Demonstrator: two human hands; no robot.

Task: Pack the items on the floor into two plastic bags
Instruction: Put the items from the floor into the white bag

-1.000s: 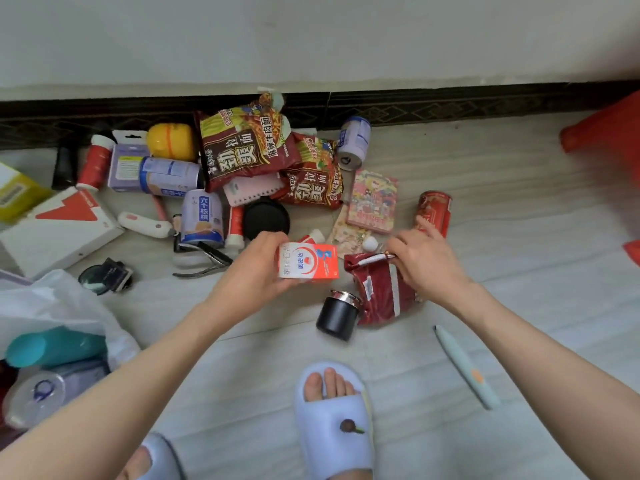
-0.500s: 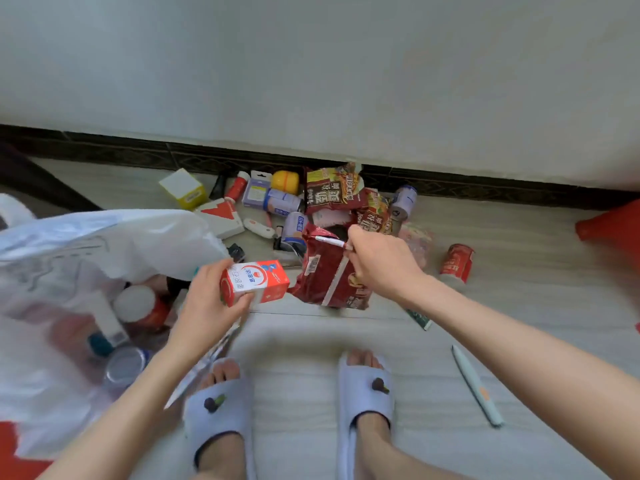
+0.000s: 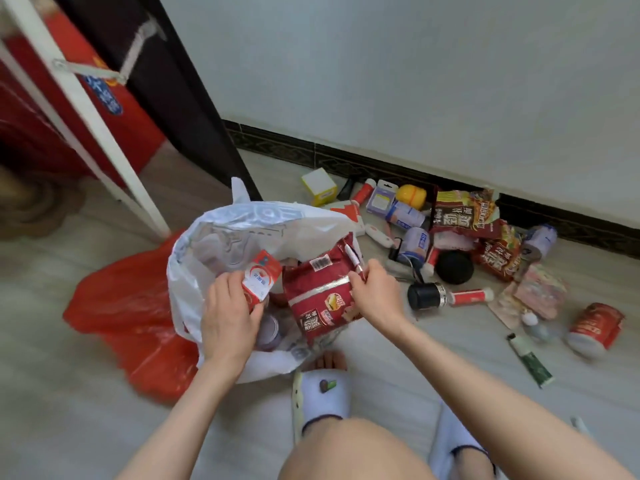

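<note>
Red snack packet [image 3: 322,299] — right hand [image 3: 375,296] (pinched)

1. We count two plastic bags: one white [image 3: 221,233], one red [image 3: 124,306].
2. We see three red snack packets [image 3: 320,299], [image 3: 464,213], [image 3: 498,254].
3. One red can [image 3: 594,329].
4. One yellow box [image 3: 318,187].
5. Two hands [image 3: 227,315], [image 3: 375,294].

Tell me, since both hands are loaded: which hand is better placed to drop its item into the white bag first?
Left. The left hand already holds the carton inside the white bag mouth; the right hand holds its snack packet at the rim.
</note>
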